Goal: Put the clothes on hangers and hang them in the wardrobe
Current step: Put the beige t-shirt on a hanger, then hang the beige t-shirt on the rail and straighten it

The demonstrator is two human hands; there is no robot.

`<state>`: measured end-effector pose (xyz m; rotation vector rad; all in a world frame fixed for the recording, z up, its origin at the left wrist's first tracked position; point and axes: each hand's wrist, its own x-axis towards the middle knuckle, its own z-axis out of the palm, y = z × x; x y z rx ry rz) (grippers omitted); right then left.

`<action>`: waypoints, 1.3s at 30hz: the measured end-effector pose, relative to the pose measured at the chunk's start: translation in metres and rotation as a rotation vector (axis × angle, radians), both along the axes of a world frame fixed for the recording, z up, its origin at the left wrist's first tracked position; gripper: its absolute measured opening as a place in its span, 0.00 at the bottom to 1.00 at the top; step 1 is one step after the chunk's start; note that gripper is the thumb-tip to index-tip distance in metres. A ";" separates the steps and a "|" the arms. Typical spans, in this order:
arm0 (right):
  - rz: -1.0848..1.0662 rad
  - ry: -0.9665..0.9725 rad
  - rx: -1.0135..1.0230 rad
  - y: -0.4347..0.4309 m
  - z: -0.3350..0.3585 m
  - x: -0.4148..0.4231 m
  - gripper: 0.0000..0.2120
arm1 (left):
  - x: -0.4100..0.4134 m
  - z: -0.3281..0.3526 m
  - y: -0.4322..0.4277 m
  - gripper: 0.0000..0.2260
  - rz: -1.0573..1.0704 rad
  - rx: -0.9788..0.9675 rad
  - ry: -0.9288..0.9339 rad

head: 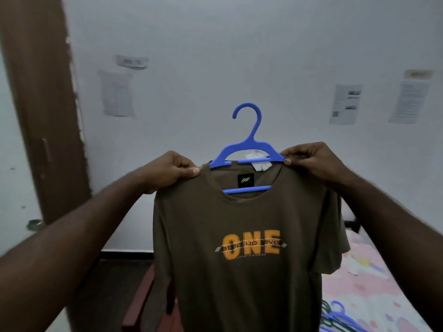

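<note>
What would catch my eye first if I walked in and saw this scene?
Most likely the olive-brown T-shirt with the big orange "ONE" print, held up in the middle of the view. Above its neckline rises the bright blue hanger, with its lower bar showing through the collar. The left hand pinches one shoulder of the shirt and the right hand pinches the other; at the lower right, more hangers lie on a pink patterned bed.
</note>
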<state>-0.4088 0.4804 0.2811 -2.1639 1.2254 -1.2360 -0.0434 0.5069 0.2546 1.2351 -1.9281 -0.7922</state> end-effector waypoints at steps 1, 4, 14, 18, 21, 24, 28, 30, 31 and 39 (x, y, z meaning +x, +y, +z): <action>0.027 -0.005 0.000 -0.008 -0.002 0.008 0.10 | 0.005 -0.002 0.002 0.09 0.066 -0.068 0.002; 0.099 -0.005 -0.007 -0.033 -0.009 0.038 0.10 | 0.021 -0.009 0.012 0.08 0.359 -0.428 -0.160; 0.413 -0.040 -0.202 -0.072 -0.017 0.174 0.11 | 0.090 -0.011 0.102 0.11 1.041 -0.742 -0.513; 0.603 -0.121 -0.242 -0.064 -0.022 0.225 0.11 | 0.100 -0.006 0.159 0.08 1.031 -0.522 -0.596; 0.727 -0.145 -0.250 -0.057 -0.025 0.256 0.12 | 0.113 -0.001 0.203 0.14 1.126 -0.485 -0.644; 0.837 -0.151 -0.241 -0.049 -0.030 0.283 0.12 | 0.123 0.012 0.242 0.13 1.255 -0.462 -0.711; 0.953 -0.195 -0.188 -0.036 -0.035 0.323 0.12 | 0.133 0.014 0.274 0.17 1.218 0.001 -0.515; 0.986 -0.222 -0.150 -0.030 -0.035 0.346 0.12 | 0.140 0.007 0.286 0.17 1.191 0.093 -0.462; 1.003 -0.233 -0.127 -0.027 -0.034 0.356 0.12 | 0.143 0.004 0.291 0.17 1.190 0.102 -0.437; 1.159 -0.349 0.066 0.010 -0.023 0.465 0.13 | 0.213 0.014 0.314 0.11 1.293 -0.089 -0.606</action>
